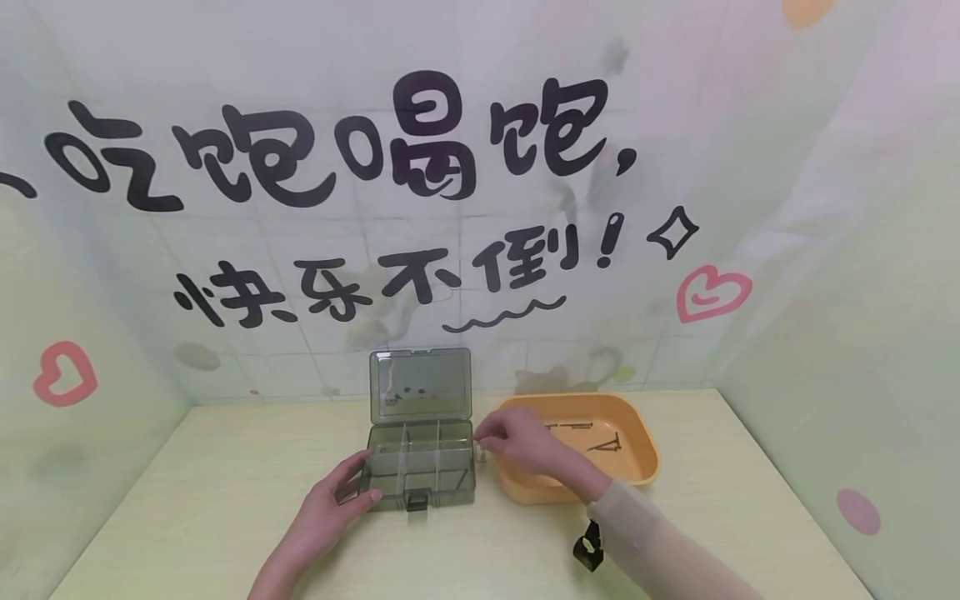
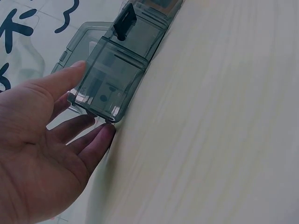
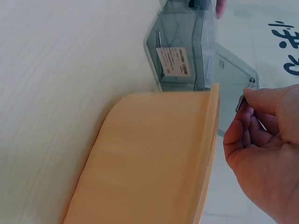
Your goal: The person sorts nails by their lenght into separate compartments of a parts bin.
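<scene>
A clear grey compartment box (image 1: pixel 385 458) stands on the table with its lid (image 1: pixel 422 387) raised at the back. My left hand (image 1: pixel 330 508) holds the box by its left end, thumb at the front corner and fingers along the side. A thin dark screw (image 1: pixel 462 478) leans in the front right compartment. Beside the box's right edge, my right hand (image 1: pixel 522 439) pinches a small metal screw (image 3: pixel 240 103) between thumb and forefinger, its head showing past the fingertips. Below that hand is an orange tray (image 1: pixel 647 442), where several dark screws (image 1: pixel 606 444) lie.
Behind the box and tray rises a wall sheet (image 1: pixel 315 233) with large black lettering. A black device (image 1: pixel 588 547) hangs at the right wrist. The pale wooden table (image 1: pixel 225 467) extends to both sides, and a paper label (image 3: pixel 174 61) shows on the box.
</scene>
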Action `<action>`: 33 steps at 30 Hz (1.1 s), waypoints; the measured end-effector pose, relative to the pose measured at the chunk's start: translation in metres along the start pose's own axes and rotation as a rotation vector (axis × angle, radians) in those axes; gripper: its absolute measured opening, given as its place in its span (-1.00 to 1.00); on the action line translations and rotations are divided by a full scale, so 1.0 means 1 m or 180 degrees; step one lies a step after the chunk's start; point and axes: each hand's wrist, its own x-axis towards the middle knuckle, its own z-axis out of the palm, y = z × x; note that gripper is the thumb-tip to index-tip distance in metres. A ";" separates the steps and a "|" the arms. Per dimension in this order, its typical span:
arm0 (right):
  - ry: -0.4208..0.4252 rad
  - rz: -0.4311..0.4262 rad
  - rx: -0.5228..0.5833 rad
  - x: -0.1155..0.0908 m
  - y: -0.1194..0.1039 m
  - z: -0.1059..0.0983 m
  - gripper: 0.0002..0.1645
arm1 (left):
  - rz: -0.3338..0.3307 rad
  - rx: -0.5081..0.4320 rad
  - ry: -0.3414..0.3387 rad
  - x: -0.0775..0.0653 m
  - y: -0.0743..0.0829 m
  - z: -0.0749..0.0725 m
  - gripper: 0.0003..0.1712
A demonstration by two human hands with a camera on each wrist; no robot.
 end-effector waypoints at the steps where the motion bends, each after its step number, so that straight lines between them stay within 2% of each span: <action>1: -0.0017 -0.0006 0.0019 0.001 -0.002 0.001 -0.84 | -0.0002 0.0000 -0.0001 0.000 0.000 0.000 -0.21; 7: -0.0119 0.0019 0.0120 0.005 -0.011 0.010 -0.84 | -0.0014 0.0005 0.0002 0.000 0.001 0.000 -0.21; 12: -0.0109 -0.0030 -0.0068 0.011 -0.015 0.016 -0.84 | -0.0023 0.0018 -0.0003 -0.001 0.002 0.000 -0.21; 21: -0.0122 0.0155 -0.0309 0.018 -0.023 0.026 -0.84 | -0.0028 0.0034 -0.0028 -0.001 0.003 0.000 -0.21; 29: -0.0082 0.0231 -0.0717 0.022 -0.026 0.034 -0.85 | -0.0008 0.0045 -0.0038 -0.001 0.003 -0.001 -0.20; 33: -0.0072 0.0287 -0.0751 0.023 -0.027 0.036 -0.84 | 0.0001 0.0043 -0.0040 -0.001 0.003 -0.001 -0.19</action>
